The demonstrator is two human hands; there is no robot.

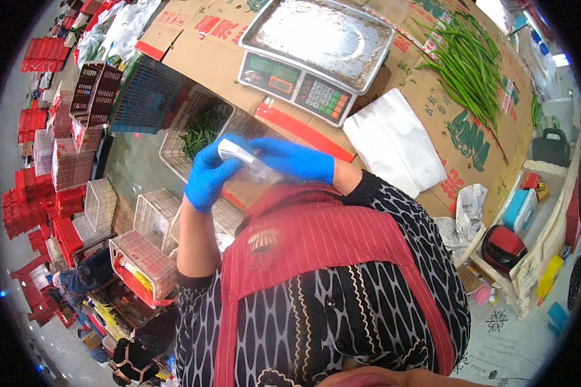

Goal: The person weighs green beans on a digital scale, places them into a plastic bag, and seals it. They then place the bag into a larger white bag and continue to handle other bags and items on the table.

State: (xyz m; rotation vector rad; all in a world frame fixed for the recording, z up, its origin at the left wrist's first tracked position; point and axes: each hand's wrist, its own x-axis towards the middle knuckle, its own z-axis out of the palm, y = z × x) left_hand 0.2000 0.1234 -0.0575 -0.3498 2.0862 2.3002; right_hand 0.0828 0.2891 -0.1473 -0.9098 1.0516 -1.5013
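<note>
Both hands wear blue gloves and meet in front of my red apron (pixel 319 232). My left hand (pixel 213 169) grips a clear plastic bag (pixel 256 174) with a white printed strip (pixel 237 151) on it, which looks like a label. My right hand (pixel 295 162) closes on the same plastic from the other side; its fingertips are partly hidden. Beyond the hands, a digital weighing scale (pixel 319 43) with a stained metal pan stands on the cardboard-covered table (pixel 203 43). Flat white sheets or bags (pixel 394 140) lie beside the scale, to the right of my right hand.
Long green beans (pixel 465 67) are heaped at the table's far right. A plastic crate (pixel 174 150) with green peppers (pixel 203 135) stands below the table edge. Stacked crates (pixel 145 266) line the left, with people nearby. A shelf (pixel 537 242) holding boxes is at right.
</note>
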